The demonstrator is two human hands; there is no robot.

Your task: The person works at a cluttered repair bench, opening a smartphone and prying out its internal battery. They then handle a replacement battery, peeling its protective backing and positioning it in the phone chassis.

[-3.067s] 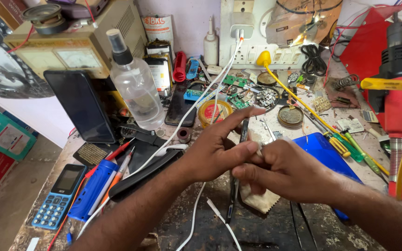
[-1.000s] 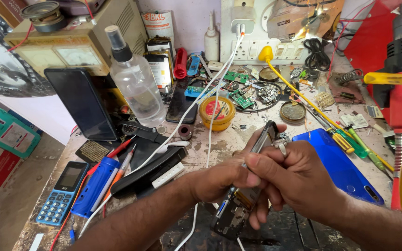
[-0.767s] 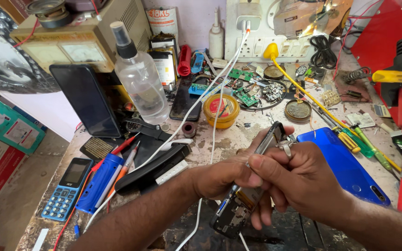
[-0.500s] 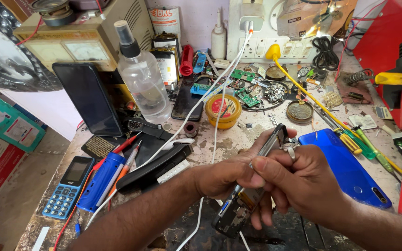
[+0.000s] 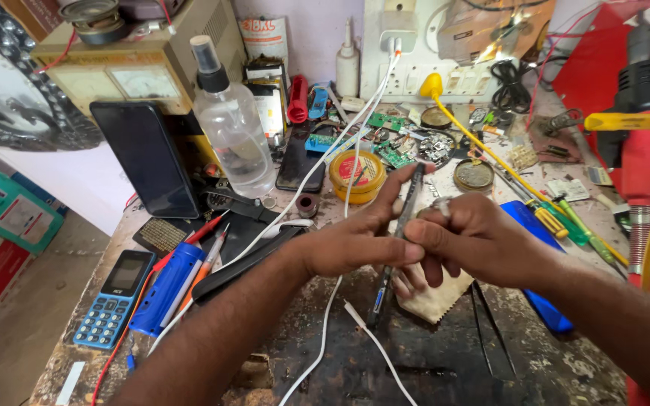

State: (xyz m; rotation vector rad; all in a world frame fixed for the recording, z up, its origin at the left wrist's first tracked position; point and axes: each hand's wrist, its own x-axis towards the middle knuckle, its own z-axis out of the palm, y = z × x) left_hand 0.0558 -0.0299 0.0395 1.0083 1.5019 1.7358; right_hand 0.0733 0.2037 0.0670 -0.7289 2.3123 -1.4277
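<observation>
While both hands meet above the middle of the bench, the left hand (image 5: 347, 244) and right hand (image 5: 475, 240) pinch one slim dark phone (image 5: 399, 233), held edge-on and tilted, its lower end hanging just over the worktop. A tan cloth (image 5: 438, 297) lies directly beneath. Tweezers (image 5: 487, 331) rest just right of the cloth. A white cable (image 5: 325, 323) runs under the left wrist. The phone appears closed; no opening work is visible yet.
</observation>
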